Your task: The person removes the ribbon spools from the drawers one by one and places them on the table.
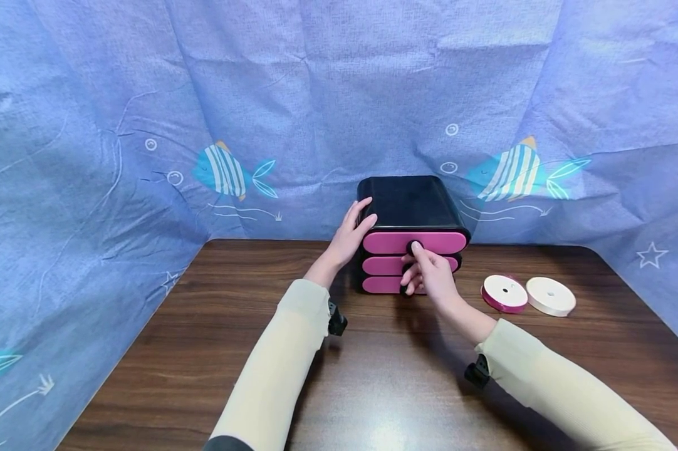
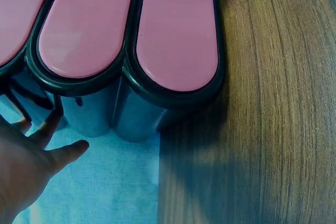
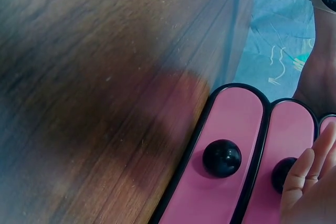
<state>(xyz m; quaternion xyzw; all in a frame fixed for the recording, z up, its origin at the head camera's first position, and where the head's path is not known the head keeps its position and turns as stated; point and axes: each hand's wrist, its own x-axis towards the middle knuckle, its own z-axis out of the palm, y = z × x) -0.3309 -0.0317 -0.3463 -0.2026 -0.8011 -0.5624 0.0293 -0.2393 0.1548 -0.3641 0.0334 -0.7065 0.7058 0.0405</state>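
A small black chest of drawers [image 1: 409, 200] with three pink drawer fronts, each bearing a round black knob, stands towards the back of the table. My left hand [image 1: 350, 235] rests against its upper left edge, fingers spread; in the left wrist view those fingers [image 2: 65, 155] lie along the chest's side. At the top drawer [image 1: 383, 243], my right hand [image 1: 433, 277] pinches the knob [image 1: 411, 247] between thumb and forefinger. Its other fingers hang in front of the lower drawers. The right wrist view shows the bottom knob [image 3: 222, 158] untouched, with the top knob out of sight.
Right of the chest, a spool of magenta ribbon [image 1: 505, 294] and a spool of white ribbon [image 1: 550, 296] lie flat on the brown wooden table [image 1: 249, 313]. Behind the table hangs a blue cloth [image 1: 328, 94] printed with fish.
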